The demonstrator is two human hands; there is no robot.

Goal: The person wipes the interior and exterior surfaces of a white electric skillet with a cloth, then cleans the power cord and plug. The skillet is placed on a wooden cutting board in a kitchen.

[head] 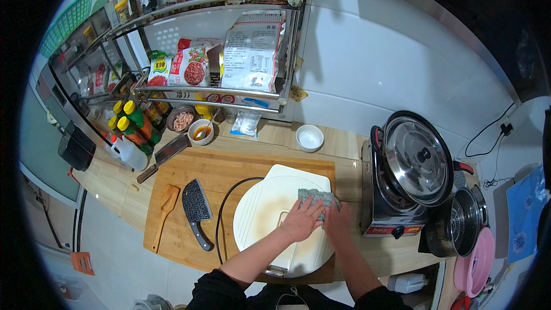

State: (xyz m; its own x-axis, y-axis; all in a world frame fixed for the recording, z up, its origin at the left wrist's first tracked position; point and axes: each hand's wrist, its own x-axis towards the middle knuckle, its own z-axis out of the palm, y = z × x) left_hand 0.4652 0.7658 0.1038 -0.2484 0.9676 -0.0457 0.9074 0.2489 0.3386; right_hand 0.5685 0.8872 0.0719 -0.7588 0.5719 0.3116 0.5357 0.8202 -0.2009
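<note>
A round white electric griddle (258, 224), its lid down and browned in the middle, rests on the bamboo cutting board (181, 163). On the far right part of the lid lies a grey-green patterned cloth (306, 193). My left hand (301, 220) presses on the cloth with its fingers spread across it. Beside it, my right hand (338, 220) grips the cloth's right end. Both thumbs meet near its lower edge. Left of the griddle run its black power cord (220, 219), a cleaver with a dark patterned blade (197, 200) and a wooden spatula (168, 202).
At right stands a gas stove (391, 219) bearing a lidded pan (419, 159), near a dark pot (456, 224) and pink basins (478, 262). Behind the board are a white bowl (309, 138), a sauce bowl (201, 132), another cleaver (170, 151), bottles (140, 127) and a metal rack (215, 90).
</note>
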